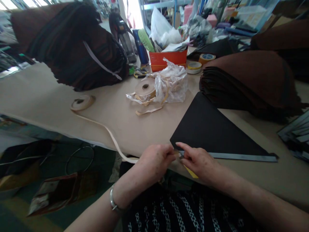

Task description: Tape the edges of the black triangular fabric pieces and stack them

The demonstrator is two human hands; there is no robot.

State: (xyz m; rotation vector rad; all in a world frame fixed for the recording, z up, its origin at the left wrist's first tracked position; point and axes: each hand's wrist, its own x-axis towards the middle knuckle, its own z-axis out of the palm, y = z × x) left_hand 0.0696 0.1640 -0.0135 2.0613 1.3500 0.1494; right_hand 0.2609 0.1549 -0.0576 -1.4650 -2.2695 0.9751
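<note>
My left hand (158, 161) is closed at the table's front edge, pinching a cream tape (112, 137) near its end. From this hand the tape runs back left to its roll (82, 102), lying flat on the table. My right hand (201, 162) is right beside the left, fingers curled and index finger stretched over the corner of a black panel (205, 129). A yellow strip-like part of a tool (191, 171) sticks out under the right hand; its kind is hidden. Along the panel's near edge lies a light grey strip (243, 157).
A second tape roll (145, 88) sits partly in a clear plastic bag (172, 82). Behind are a red box (167, 59), yellow-handled scissors (140, 73) and adhesive tape rolls (193, 67). Dark brown stacks of sheets (248, 80) stand right and left.
</note>
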